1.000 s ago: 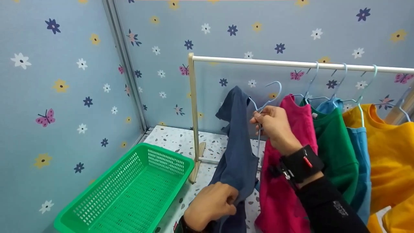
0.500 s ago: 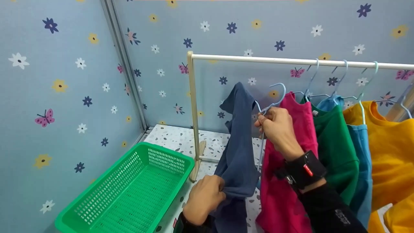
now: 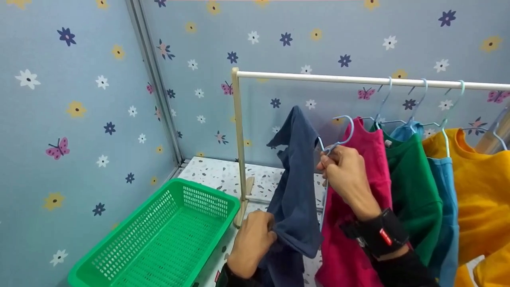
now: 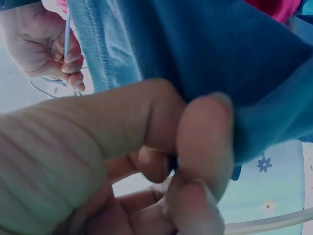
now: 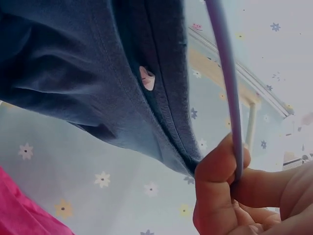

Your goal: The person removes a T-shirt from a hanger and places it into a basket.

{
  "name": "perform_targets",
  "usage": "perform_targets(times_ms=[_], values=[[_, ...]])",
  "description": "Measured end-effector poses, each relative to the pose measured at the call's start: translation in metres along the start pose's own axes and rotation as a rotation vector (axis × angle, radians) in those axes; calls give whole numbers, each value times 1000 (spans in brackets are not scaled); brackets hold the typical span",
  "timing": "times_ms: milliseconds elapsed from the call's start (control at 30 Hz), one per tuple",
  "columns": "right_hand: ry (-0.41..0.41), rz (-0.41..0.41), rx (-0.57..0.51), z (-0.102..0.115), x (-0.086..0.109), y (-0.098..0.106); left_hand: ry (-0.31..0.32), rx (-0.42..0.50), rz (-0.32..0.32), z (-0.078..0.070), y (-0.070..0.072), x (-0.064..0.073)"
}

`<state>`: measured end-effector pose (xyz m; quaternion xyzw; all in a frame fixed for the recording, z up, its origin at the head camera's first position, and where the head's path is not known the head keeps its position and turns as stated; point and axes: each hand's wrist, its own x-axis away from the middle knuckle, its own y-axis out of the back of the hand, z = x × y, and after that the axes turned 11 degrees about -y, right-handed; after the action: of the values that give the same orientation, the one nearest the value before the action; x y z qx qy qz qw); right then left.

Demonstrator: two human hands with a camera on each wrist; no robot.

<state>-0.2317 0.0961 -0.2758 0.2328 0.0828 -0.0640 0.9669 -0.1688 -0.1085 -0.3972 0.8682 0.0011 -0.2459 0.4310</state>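
Over here, the left wall and the back wall are both pale blue, with yellow, white and dark blue flowers and pink butterflies dotted all over them. A gray metal strip runs down between the two walls, right where they meet. Down low I see a white, speckled surface, and a wooden rack stands on it with a long white bar across the top, and the light is bright and soft.

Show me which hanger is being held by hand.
The light-blue hanger beside the dark blue garment: the right hand pinches it, clear of the white rail. No hand touches the other hangers.
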Motion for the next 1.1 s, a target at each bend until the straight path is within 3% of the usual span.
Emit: perform_targets(times_ms=[200,467,700,867,1100], values=[[47,-34,-18,-3,10,5,12,-14,-54,0,-5,-1],[93,-106,-25,1,25,15,34,-25,-3,1,-17,-4],[84,-103,-59,1,32,22,81,-30,7,1,-26,-2],[69,-117,-51,0,34,30,79,-33,58,-1,-33,-2],[77,-128,-31,-2,37,31,163,-58,175,-3,-36,-5]])
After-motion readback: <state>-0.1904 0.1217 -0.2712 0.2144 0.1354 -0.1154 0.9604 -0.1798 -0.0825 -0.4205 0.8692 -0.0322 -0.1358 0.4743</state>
